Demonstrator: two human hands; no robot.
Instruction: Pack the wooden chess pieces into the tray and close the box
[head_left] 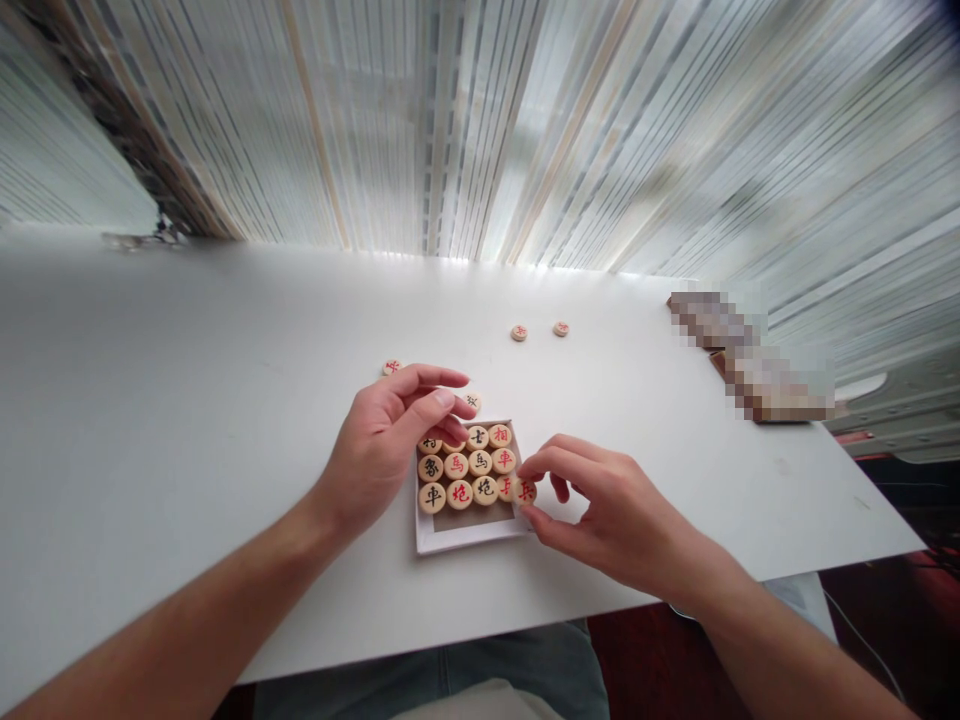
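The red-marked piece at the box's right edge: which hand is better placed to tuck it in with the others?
The right hand, probably. Its fingertips already pinch that red-marked piece at the right edge of the box. The left hand is over the box's upper left corner, across the rows.

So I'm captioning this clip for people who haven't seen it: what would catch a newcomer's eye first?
Both hands meet over a small white box near the table's front edge, packed with round wooden chess pieces marked in red and black. The right hand pinches a red-marked piece at the box's right side, while the left hand curls over its upper left corner. Two loose pieces lie farther back.
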